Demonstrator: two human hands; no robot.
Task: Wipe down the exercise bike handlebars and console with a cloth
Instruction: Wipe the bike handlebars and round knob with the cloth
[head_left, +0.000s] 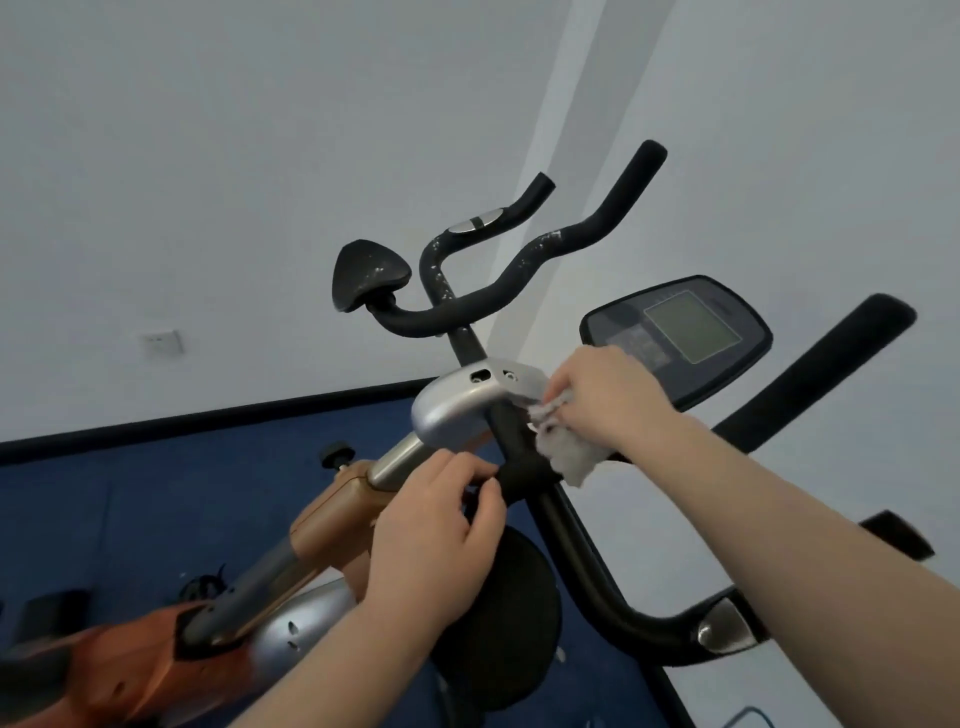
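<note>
The exercise bike's black handlebars curve up at centre, speckled with white flecks. Its dark console with a grey screen sits to the right. My right hand grips a crumpled grey-white cloth and presses it where the silver bracket meets the black handlebar stem. My left hand holds the black stem just below the bracket, thumb and fingers curled round it.
A round black pad sits below my left hand, another at upper left. The orange and silver bike frame slopes to the lower left over blue flooring. White walls stand behind, with a wall socket.
</note>
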